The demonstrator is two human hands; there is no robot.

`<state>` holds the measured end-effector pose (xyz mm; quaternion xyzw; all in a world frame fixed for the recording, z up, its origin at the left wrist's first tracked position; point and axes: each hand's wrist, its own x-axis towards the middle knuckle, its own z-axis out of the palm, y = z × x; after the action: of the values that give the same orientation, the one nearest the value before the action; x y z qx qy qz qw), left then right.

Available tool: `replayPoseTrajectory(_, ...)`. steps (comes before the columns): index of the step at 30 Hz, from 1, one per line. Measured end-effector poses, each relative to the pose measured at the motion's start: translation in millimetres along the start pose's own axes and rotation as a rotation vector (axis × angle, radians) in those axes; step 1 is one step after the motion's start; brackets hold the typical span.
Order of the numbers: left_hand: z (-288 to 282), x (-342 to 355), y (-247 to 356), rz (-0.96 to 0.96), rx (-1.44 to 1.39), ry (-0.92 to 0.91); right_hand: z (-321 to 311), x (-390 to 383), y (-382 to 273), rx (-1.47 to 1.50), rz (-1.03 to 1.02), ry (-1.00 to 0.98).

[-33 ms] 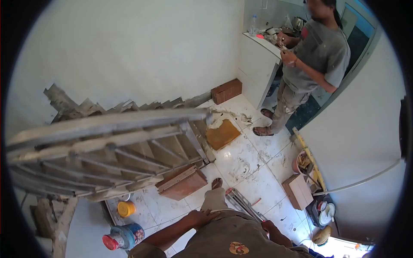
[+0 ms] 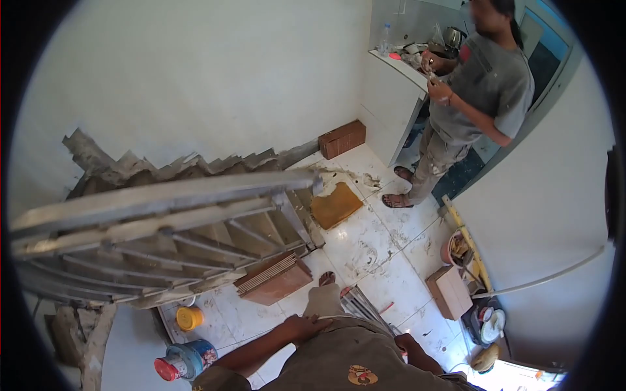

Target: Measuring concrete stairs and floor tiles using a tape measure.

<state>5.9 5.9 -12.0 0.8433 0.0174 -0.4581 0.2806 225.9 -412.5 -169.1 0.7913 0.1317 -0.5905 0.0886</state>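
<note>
My left hand (image 2: pixel 304 328) lies against the front of my waist, at the hem of my grey-brown shirt (image 2: pixel 352 355). Its fingers are stretched out and nothing shows in them. By my right hip is my right hand (image 2: pixel 407 344), partly covered by the shirt, its fingers hidden. Beyond it, several long metal bars (image 2: pixel 360 306) lie on the tiled floor. Ahead of my left hand rests a stack of reddish-brown tiles (image 2: pixel 274 280), beside the foot of the stairs.
A metal stair railing (image 2: pixel 163 199) spans the left. Near it stand a yellow bucket (image 2: pixel 190 318) and a blue paint bucket (image 2: pixel 186 360). A brown board (image 2: pixel 337 205) lies on the floor (image 2: pixel 372 257). Another person (image 2: pixel 479 85) stands at the counter (image 2: pixel 399 73). A box (image 2: pixel 449 292) sits right.
The view has shifted very slightly. My left hand stays at my waist, and its fingers look a little closer together. The other person's hands and head have moved slightly.
</note>
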Motion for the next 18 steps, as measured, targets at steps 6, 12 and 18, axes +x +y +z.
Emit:
replayPoseTrajectory(6, -223, -16, -29, 0.004, 0.208, 0.178, -176, 48, -47, -0.552, -0.287, 0.268)
replayPoseTrajectory(12, -312, 21, -28, 0.112, -0.307, 0.57, -290, 81, -84, -0.102, -0.389, 0.467)
replayPoseTrajectory(18, -286, 148, -86, 0.048, -0.644, 0.71, -375, 167, -54, 0.001, -0.277, 0.223)
